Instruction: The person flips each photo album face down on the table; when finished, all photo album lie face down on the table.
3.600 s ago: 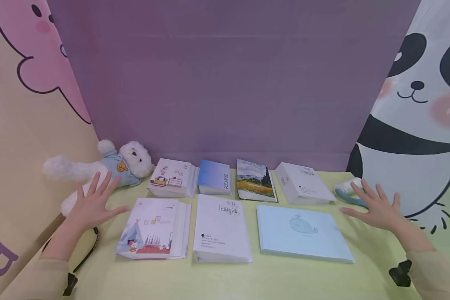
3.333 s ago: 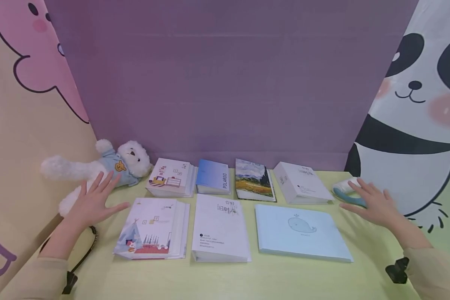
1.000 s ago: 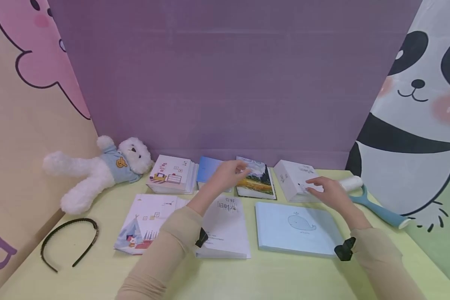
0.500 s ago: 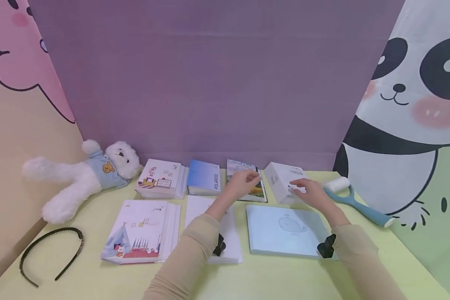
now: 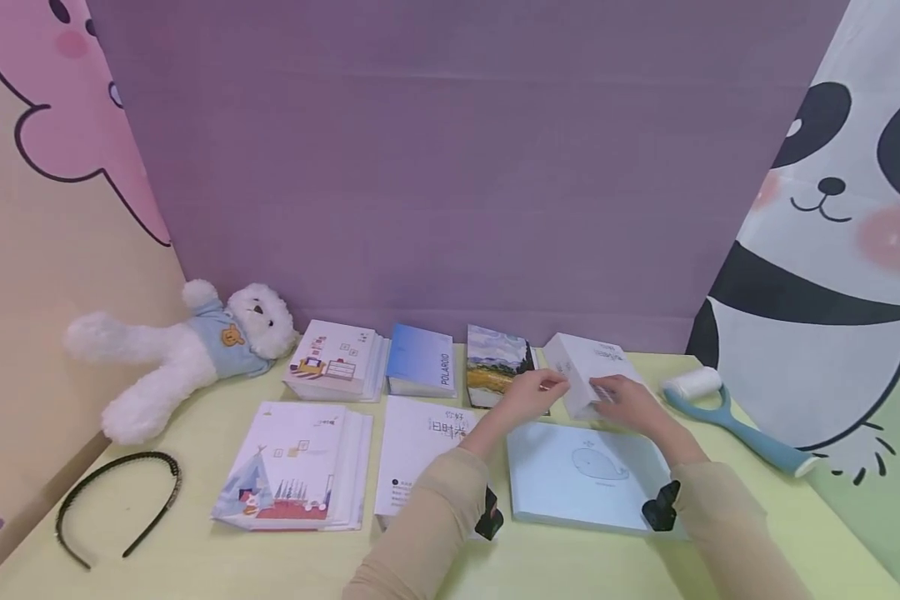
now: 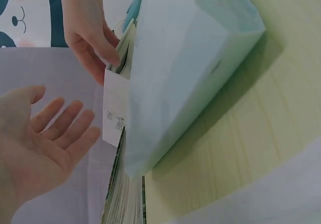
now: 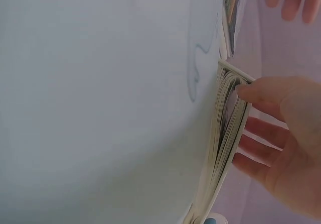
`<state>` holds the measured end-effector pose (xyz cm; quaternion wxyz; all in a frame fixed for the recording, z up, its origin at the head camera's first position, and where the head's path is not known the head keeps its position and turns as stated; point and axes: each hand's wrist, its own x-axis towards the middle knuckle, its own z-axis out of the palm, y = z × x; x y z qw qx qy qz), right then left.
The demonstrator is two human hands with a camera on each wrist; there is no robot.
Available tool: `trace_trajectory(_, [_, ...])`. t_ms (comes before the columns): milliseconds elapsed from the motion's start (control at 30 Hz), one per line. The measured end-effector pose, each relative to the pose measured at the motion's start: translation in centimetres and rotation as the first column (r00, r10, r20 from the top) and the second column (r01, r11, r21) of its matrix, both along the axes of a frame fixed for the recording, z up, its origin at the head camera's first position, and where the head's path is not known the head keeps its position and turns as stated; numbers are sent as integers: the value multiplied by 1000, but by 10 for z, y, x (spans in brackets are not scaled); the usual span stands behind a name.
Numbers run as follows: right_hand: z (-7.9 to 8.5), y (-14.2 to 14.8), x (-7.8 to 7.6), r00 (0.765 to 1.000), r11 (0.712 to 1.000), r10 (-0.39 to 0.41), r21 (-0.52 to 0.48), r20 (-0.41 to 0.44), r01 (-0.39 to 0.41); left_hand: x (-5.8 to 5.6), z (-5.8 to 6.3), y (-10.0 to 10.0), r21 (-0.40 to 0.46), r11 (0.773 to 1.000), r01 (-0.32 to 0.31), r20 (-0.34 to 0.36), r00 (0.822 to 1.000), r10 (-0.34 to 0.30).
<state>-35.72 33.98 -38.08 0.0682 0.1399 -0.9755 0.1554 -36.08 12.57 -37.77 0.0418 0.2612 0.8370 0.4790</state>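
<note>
My right hand [image 5: 633, 410] is at the near edge of the thick white album [image 5: 596, 358], at the back right of the table. In the right wrist view its thumb lies against the page edges and its fingers rest on the cover, gripping the album's edge. Over the near right corner of the landscape-painting book [image 5: 491, 354] hovers my left hand [image 5: 527, 398], left of the white album. The left wrist view shows that hand's fingers [image 6: 65, 118] loosely bent, with nothing in them. A pale blue whale-print book [image 5: 562, 492] lies flat below both hands.
Further left lie a POLAROID album [image 5: 420, 358], two illustrated albums, including the tent one [image 5: 292, 458], and a white album [image 5: 408, 458] partly behind my left sleeve. A plush bear [image 5: 232, 337] and black headband [image 5: 116, 458] occupy the left side; a lint roller [image 5: 753, 437] the right.
From spread wide at both sides, my hands have come inward. The left crossed rightward over the books; the right moved to the white album's near edge and now grips it.
</note>
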Motion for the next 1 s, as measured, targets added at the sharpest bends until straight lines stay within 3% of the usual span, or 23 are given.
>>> trace_trajectory(167, [-1,1,-1,999,1000,-7,14,-35,7,-3,-9,10,-113,990,88,133,988,-72])
trace_trajectory(267, [-1,0,0,999,999,-26,20,-34,26,-3,-14,15,-158,978,136,172,979,-109])
trace_trajectory(800, [7,-10,1,999,995,-42,94,-18,44,1,-33,34,-224,967,124,224,972,-73])
trace_trajectory(1000, [7,-6,-3,998,996,-67,63,-9,68,-3,-39,39,-242,962,129,185,979,-84])
